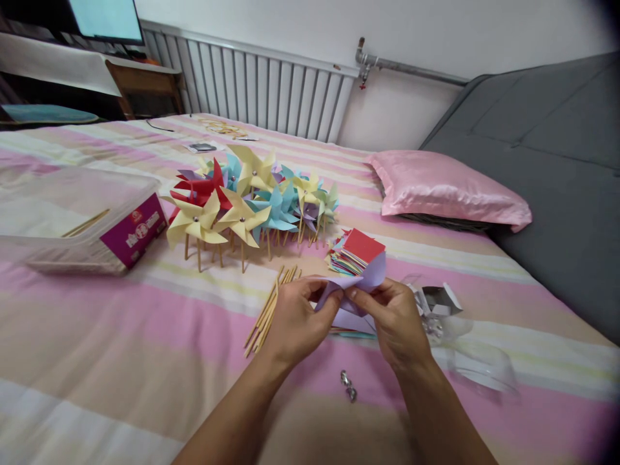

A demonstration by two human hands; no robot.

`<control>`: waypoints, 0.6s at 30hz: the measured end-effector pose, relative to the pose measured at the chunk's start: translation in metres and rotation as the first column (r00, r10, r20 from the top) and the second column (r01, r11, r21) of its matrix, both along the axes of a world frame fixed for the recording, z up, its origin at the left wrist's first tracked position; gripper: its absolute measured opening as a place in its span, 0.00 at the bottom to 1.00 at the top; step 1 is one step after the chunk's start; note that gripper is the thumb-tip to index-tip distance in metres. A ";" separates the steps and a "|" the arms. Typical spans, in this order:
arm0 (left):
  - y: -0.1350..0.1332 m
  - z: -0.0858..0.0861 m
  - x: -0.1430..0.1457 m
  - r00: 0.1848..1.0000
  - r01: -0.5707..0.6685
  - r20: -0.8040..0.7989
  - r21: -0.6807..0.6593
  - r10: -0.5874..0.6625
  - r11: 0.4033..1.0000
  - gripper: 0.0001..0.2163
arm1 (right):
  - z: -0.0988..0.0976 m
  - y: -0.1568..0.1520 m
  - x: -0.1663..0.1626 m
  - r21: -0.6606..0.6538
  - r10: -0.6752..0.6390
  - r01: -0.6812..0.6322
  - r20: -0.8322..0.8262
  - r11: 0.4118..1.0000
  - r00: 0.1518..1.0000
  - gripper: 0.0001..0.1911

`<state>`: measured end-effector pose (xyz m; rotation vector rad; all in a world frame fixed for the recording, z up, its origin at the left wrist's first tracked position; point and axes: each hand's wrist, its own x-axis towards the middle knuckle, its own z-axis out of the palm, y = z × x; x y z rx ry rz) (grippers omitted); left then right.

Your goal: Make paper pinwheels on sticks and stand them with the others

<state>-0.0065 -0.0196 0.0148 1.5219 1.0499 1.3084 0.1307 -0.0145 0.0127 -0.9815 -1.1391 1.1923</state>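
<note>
Between my two hands is a lavender paper sheet point(372, 274) with its corners bent in toward the middle. My left hand point(305, 320) pinches its left side, thumb on top. On the right side, my right hand point(394, 316) presses the paper with thumb and fingers. Beneath them lie more sheets, partly hidden, with a lavender one point(351, 321) uppermost. A stack of coloured paper squares point(361, 247), red on top, sits just beyond. Wooden sticks point(266, 316) lie left of my left hand. Small shiny metal pieces point(347, 386) rest near me on the bedspread.
Finished paper pinwheels point(242, 219) on sticks stand clustered beyond my hands. At the left is a clear plastic box point(130, 236) with a purple label. Clear plastic packaging point(484, 368) lies right, below a pink pillow point(445, 187). A radiator point(261, 84) lines the wall.
</note>
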 end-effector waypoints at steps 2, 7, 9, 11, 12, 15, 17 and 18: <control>0.001 0.000 0.000 1.000 0.031 0.009 -0.043 -0.030 0.999 0.08 | -0.002 0.001 0.000 -0.023 -0.005 0.005 0.001 1.000 1.000 0.04; 0.004 -0.002 0.001 0.992 0.064 0.120 -0.193 -0.042 0.979 0.04 | -0.004 0.002 -0.002 -0.092 -0.005 0.005 -0.004 0.996 1.000 0.05; 0.006 -0.003 0.000 0.979 0.074 0.205 -0.290 -0.014 0.954 0.03 | 0.000 0.001 -0.001 -0.145 0.059 -0.063 -0.028 0.987 0.998 0.08; 0.007 -0.004 -0.002 0.962 0.088 0.272 -0.369 0.017 0.925 0.04 | 0.005 0.000 0.000 -0.193 0.139 -0.151 -0.070 0.970 0.988 0.12; 0.008 -0.004 -0.004 0.954 0.100 0.299 -0.391 0.024 0.915 0.05 | 0.008 0.000 0.002 -0.207 0.165 -0.181 -0.092 0.961 0.982 0.14; 0.009 -0.003 -0.007 0.940 0.115 0.340 -0.400 0.030 0.909 0.05 | 0.015 0.000 0.006 -0.229 0.169 -0.196 -0.131 0.954 0.977 0.16; 0.009 -0.003 -0.008 0.945 0.112 0.326 -0.397 0.026 0.911 0.06 | 0.016 0.001 0.007 -0.246 0.159 -0.186 -0.128 0.951 0.979 0.16; 0.009 -0.003 -0.007 0.950 0.109 0.312 -0.397 0.022 0.911 0.06 | 0.014 0.002 0.007 -0.250 0.158 -0.183 -0.116 0.951 0.981 0.16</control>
